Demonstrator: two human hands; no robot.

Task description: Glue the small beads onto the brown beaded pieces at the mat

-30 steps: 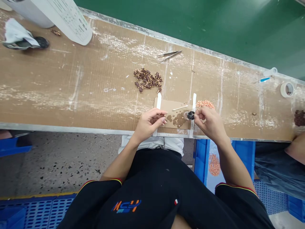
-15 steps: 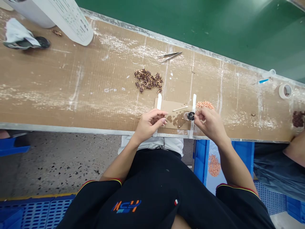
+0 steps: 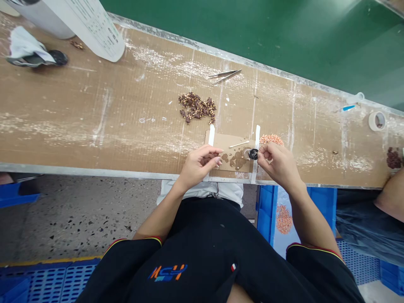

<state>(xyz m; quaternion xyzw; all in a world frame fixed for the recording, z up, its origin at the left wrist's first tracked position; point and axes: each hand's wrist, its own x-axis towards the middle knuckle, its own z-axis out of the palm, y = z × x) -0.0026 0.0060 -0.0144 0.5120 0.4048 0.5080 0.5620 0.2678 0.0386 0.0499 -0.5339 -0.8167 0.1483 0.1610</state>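
My left hand (image 3: 201, 163) is over the left end of a small cardboard piece (image 3: 222, 139), thumb and fingers pinched together. Whatever it may hold is too small to make out. At the cardboard's right end, my right hand (image 3: 279, 164) has its fingertips closed at the edge of a small round black cap (image 3: 253, 154). A clear round rim shows just left of that cap. Between my hands lie dark wet stains (image 3: 237, 160) and a white cotton swab (image 3: 239, 144). Strips of white tape (image 3: 257, 136) cross both ends of the cardboard. Small orange pieces (image 3: 270, 139) are heaped behind my right hand.
A pile of brown and gold bits (image 3: 197, 107) lies beyond the cardboard, with metal tweezers (image 3: 225, 76) behind it. A white bottle (image 3: 104, 38) stands back left. To the right is a tape roll (image 3: 376, 121). Blue bins (image 3: 267, 210) stand below the table edge; another person's arm (image 3: 393, 193) shows at right.
Both hands keep almost the same pose and place. The whole view has shifted very slightly; nothing has visibly been picked up or let go.
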